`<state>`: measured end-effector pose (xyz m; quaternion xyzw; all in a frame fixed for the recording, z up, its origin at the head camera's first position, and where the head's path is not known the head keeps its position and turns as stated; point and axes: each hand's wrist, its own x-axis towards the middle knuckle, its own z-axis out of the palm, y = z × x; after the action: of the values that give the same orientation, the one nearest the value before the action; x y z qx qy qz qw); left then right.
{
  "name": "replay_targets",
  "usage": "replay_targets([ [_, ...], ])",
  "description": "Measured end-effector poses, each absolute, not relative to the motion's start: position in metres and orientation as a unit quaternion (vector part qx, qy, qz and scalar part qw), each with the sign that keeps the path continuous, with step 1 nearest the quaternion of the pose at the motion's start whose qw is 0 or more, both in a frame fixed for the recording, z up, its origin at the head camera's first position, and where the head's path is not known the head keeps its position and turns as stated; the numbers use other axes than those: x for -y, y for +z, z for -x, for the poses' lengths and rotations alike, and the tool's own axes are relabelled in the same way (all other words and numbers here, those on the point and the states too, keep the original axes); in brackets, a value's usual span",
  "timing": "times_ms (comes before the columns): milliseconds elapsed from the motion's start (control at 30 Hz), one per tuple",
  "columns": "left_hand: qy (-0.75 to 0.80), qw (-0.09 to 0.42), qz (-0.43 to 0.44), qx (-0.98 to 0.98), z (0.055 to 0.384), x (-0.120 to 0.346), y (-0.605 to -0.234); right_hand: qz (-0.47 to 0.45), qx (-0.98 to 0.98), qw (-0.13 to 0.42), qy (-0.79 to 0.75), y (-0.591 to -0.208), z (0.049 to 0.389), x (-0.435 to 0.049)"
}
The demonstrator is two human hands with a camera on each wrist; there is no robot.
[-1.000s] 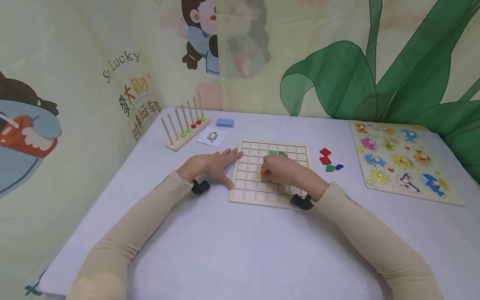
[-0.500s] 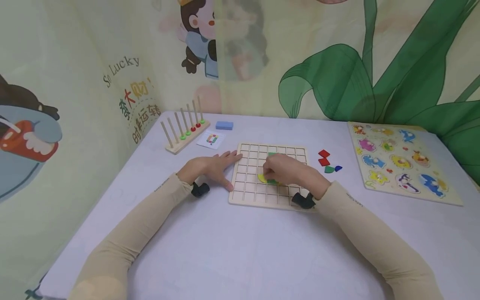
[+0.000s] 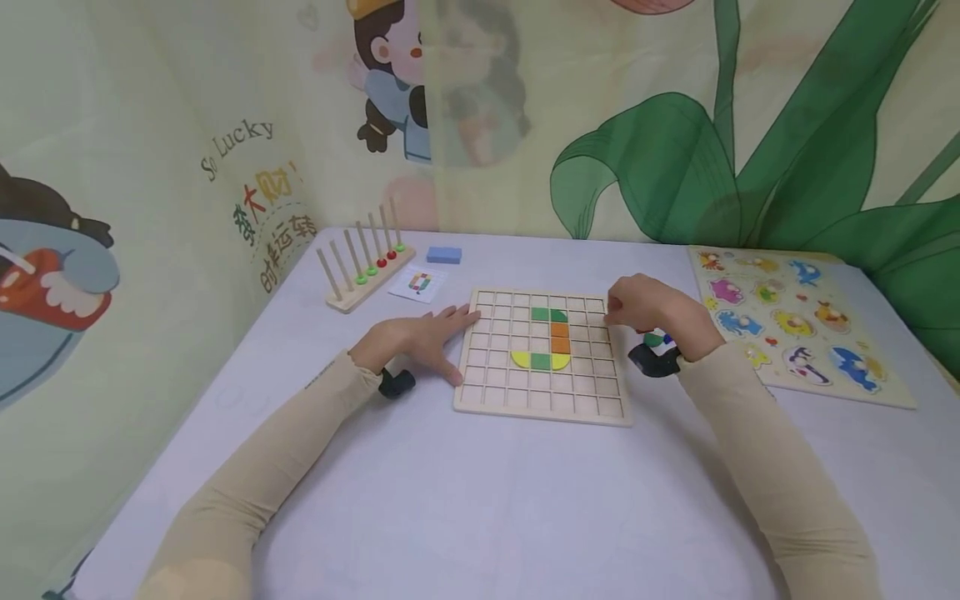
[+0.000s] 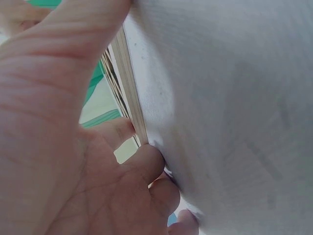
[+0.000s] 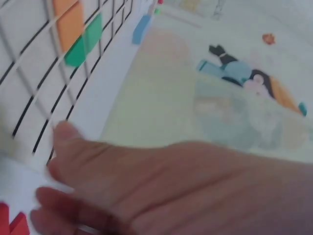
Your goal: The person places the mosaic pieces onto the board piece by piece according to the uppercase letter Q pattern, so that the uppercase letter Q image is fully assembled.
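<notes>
My left hand (image 3: 429,343) is spread against the left edge of a wooden grid board (image 3: 491,407), thumb and fingertips touching its rim. On the board lie a green square (image 3: 540,314), a green quarter-round piece (image 3: 558,316), two orange squares (image 3: 560,337), another green square (image 3: 540,361), and yellow quarter-round pieces (image 3: 520,359) at either side of it. My right hand (image 3: 648,304) hovers by the board's right edge, fingers loosely bent, with nothing seen between them. Red pieces (image 5: 12,223) lie below it in the right wrist view; the head view hides them.
A green piece (image 3: 652,339) and a blue one, partly covered, lie right of the board. Further right is an animal puzzle board (image 3: 817,367). At the back left stand a peg rack (image 3: 371,279) with rings, a pattern card (image 3: 417,283) and a blue block (image 3: 444,255).
My right hand has let go of the yellow piece on the grid and moved right, off the board toward the loose pieces. The left hand stays at the board's edge.
</notes>
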<state>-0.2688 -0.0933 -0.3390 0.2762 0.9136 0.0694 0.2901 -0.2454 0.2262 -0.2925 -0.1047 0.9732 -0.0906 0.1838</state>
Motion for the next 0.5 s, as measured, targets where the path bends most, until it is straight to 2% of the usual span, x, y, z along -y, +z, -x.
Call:
replay_targets([
  [167, 0.075, 0.291, -0.277, -0.913, 0.269, 0.096, -0.341, 0.049, -0.971, 0.227, -0.056, -0.299, 0.253, -0.241],
  [500, 0.068, 0.284, -0.282, -0.914, 0.269, 0.096, -0.341, -0.002, -0.975, 0.215, -0.05, -0.308, 0.256, -0.254],
])
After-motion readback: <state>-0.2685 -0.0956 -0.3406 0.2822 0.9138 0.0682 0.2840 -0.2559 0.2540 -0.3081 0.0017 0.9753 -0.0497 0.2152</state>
